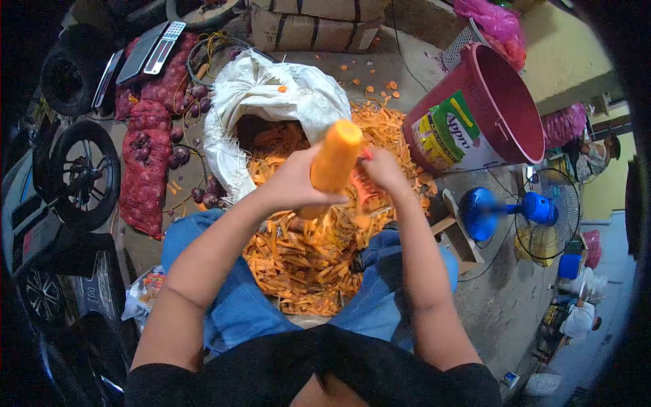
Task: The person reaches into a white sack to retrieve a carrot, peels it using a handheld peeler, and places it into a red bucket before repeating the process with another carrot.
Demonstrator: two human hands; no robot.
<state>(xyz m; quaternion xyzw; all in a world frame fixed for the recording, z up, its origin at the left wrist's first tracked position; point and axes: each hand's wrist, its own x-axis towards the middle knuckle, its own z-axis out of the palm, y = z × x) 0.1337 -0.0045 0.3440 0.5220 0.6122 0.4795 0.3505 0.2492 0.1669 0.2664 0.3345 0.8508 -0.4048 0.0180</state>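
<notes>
My left hand (293, 180) is closed around a thick orange carrot (337, 156), whose cut end points up toward the camera. Close beside the carrot, my right hand (385, 172) grips a red-orange peeler (365, 186); its blade is too blurred to make out. Below both hands, a deep heap of carrot peelings (291, 261) spreads between my knees. A white woven sack (288, 85) with its mouth rolled open lies just beyond, with more orange peelings inside.
A dark red bucket (468, 115) stands at the right, near a blue fan (539, 209). Red mesh sacks of onions (146, 169) lie at the left, with a scale (152, 51) on top. A motorcycle wheel (85, 176) is farther left. Cardboard boxes (315, 30) sit at the back.
</notes>
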